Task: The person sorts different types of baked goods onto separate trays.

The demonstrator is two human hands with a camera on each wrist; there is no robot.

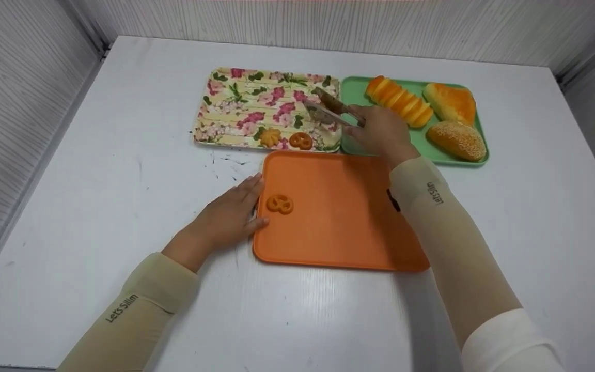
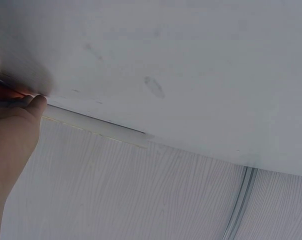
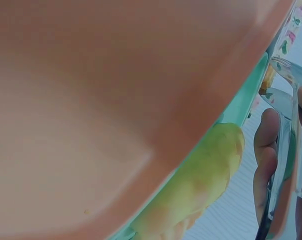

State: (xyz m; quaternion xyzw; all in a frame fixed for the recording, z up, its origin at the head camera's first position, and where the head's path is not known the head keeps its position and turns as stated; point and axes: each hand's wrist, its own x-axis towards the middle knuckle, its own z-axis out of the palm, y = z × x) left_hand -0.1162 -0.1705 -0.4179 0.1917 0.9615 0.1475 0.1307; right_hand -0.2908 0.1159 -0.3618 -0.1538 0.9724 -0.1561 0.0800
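My right hand (image 1: 382,129) grips metal tongs (image 1: 336,111) over the seam between the floral tray (image 1: 235,106) and the green tray (image 1: 354,150). The tong arms stand apart, their tips above the floral tray's right side. In the right wrist view, fingers and thumb lie on either side of the tongs (image 3: 283,130). My left hand (image 1: 228,214) rests at the left edge of the orange tray (image 1: 339,206), thumb at the rim and fingers stretched along the side. One pretzel (image 1: 280,204) lies on the orange tray near that thumb.
A flower-shaped cookie (image 1: 270,137) and another pretzel (image 1: 301,140) lie along the floral tray's front edge. On the green tray sit a sliced loaf (image 1: 398,101), a golden bread piece (image 1: 450,102) and a sesame bun (image 1: 456,140). Wood-grain panels (image 1: 297,28) stand behind the white table (image 1: 96,170).
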